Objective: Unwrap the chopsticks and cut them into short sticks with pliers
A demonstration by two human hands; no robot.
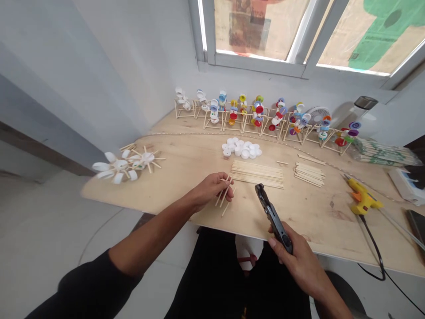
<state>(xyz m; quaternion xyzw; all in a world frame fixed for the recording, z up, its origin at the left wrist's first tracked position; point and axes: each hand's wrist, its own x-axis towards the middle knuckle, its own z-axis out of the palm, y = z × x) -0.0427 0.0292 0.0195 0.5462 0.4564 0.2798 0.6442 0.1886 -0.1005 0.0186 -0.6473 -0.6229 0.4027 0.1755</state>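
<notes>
My left hand (217,188) is pinched around a few short wooden sticks (224,196), which slant down toward the table's front edge. Just beyond it lies a neat row of long wooden sticks (260,173). In my right hand (297,257) is a dark metal pliers-like tool (272,217), its head pointing up and away over the table edge. The tool's jaws look closed and hold nothing visible. A pile of white bottle caps (242,148) sits behind the long sticks, and a bundle of shorter sticks (309,173) lies to their right.
Several stick frames with coloured-cap wheels (257,113) line the back of the wooden table (186,155). White wheel pieces (121,166) lie at the left. A yellow glue gun (363,197) with its cord, a power strip (407,184) and a bottle (358,110) occupy the right.
</notes>
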